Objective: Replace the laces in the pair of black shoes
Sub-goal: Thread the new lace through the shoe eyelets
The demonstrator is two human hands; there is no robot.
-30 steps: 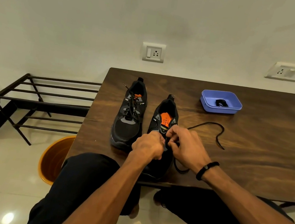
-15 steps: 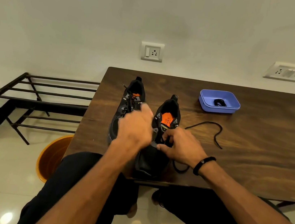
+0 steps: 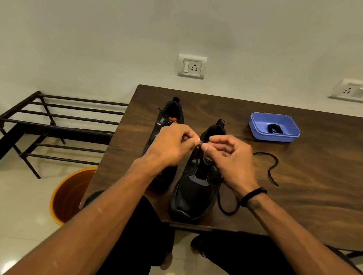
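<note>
Centre frame: left hand and right hand pinched together on black lace tip above near black mesh shoe on dark wooden bench | far black shoe seemingly laced | threading unfinished, loose black lace trailing right.

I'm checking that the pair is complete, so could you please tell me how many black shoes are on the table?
2. One shoe lies near the table's front edge beneath the right hand; the other shoe sits left of it, farther back, partly hidden by the left hand.
</note>
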